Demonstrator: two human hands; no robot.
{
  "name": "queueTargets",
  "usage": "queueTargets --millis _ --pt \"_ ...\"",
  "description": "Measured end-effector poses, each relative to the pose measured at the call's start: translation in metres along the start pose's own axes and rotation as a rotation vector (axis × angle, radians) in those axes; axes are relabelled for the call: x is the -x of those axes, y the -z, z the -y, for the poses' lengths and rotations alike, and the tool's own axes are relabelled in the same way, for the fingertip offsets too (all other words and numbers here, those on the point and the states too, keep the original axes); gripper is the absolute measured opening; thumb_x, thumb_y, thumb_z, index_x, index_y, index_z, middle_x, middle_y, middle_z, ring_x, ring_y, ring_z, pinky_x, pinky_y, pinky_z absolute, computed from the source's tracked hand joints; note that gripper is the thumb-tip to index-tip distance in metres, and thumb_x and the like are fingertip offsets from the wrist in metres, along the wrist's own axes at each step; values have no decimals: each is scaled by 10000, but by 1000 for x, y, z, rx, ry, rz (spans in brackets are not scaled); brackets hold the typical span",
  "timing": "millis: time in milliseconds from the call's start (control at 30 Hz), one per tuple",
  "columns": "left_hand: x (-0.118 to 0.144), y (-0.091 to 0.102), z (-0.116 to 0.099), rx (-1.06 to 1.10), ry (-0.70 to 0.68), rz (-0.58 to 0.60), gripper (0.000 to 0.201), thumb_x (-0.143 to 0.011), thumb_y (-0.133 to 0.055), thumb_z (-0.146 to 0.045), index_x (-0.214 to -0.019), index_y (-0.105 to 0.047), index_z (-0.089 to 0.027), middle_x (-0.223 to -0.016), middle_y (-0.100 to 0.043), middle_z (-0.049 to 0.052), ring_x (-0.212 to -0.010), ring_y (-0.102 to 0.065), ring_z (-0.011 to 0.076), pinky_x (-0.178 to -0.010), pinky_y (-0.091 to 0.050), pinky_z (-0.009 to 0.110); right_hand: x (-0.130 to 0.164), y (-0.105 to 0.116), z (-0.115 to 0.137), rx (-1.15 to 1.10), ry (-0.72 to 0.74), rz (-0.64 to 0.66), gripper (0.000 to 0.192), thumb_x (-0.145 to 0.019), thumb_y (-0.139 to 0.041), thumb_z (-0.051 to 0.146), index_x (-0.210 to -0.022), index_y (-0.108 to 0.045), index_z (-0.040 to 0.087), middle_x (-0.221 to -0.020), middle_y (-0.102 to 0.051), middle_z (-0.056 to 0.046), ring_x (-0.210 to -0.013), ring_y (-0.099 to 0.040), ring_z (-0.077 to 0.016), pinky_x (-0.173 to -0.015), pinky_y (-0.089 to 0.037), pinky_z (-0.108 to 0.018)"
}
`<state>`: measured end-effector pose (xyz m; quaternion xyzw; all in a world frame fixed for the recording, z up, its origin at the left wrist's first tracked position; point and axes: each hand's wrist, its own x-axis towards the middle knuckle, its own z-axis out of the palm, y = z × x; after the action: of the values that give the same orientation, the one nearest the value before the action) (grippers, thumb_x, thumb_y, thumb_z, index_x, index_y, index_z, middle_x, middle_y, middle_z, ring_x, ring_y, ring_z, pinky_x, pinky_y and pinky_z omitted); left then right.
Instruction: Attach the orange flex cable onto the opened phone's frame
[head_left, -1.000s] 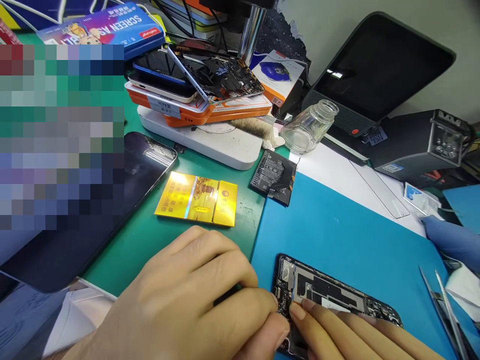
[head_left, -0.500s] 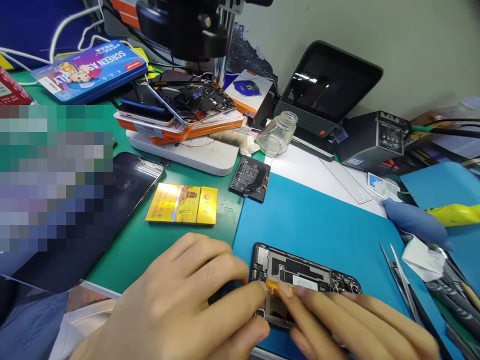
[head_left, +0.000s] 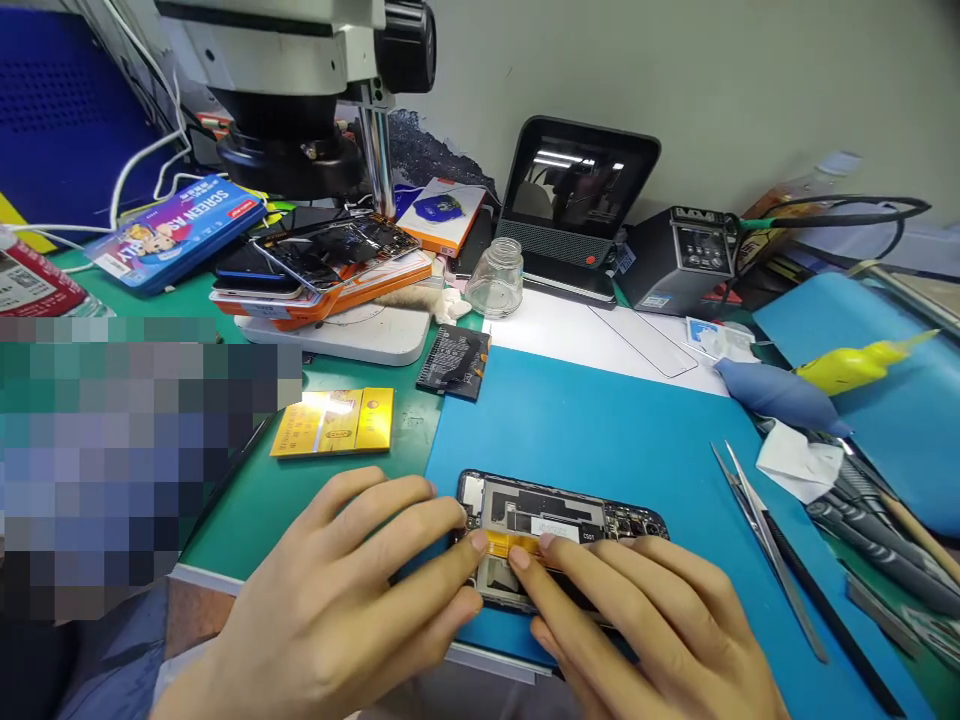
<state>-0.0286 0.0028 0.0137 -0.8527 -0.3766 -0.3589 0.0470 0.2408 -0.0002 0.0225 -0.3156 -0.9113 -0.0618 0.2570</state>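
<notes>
Work appears partway: smartphone (head_left: 541, 506) opened, orange flex cable (head_left: 498, 544) laid across exposed internals, closure apparently outstanding. Left hand (head_left: 356, 575): fingers bent and parted, nothing gripped, fingertip at the cable's left end. Right hand (head_left: 649, 610): fingers extended, touching the cable. Smartphone lies on the blue mat (head_left: 570, 430), beneath the fingertips, beyond both palms

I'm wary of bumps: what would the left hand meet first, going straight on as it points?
The left hand would probably meet the opened phone, at its orange strip; whether they touch is unclear.
</notes>
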Motion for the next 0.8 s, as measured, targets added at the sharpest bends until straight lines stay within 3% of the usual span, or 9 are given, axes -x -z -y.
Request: queueTargets --millis 100,300,433,567,800 --pt "-3 0 -2 -2 35 49 209 -1092 -616 -207 -1210 -787 -230 -1188 -797 15 -1195 -624 198 -1095 -415 347 -4 -2 -2 -39 -25 3 263 -1125 -534 179 -1271 -749 209 -1238 -799 -16 -1217 -643 -154 -1180 -410 -348" --pt "-5 0 -5 -17 -38 114 239 -1119 -588 -247 -1269 -775 -236 -1251 -800 3 -1259 -644 182 -1153 -386 337 -11 1 -6 -93 -57 9 293 -1094 -549 169 -1300 -754 213 -1239 -764 -53 -1220 -641 -184 -1141 -455 -349" --pt "1 -4 -7 -4 -24 102 244 -1117 -596 -234 -1291 -766 -225 -1298 -797 -3 -1309 -622 174 -1250 -324 330 10 18 -17 -71 -144 -106 288 -1018 -596 55 -1229 -735 193 -1190 -734 -58 -1163 -642 -160 -1073 -485 -328" --pt "2 -3 -8 -26 -56 123 269 -1111 -598 -214 -1334 -749 -230 -1354 -785 -49 -1337 -598 168 -1297 -280 317 37 28 -28 35 -185 -122 290 -1012 -575 55 -1249 -709 155 -1165 -697 -91 -1120 -629 -179 -1009 -495 -340" --pt "-4 -4 -11 -33 -105 122 269 -1099 -602 -208 -1315 -763 -213 -1290 -817 -58 -1281 -639 171 -1305 -293 288 31 20 -23 68 -159 -156 239 -1012 -609 97 -1164 -774 180 -1032 -787 -62 -1001 -703 -176 -936 -520 -350"
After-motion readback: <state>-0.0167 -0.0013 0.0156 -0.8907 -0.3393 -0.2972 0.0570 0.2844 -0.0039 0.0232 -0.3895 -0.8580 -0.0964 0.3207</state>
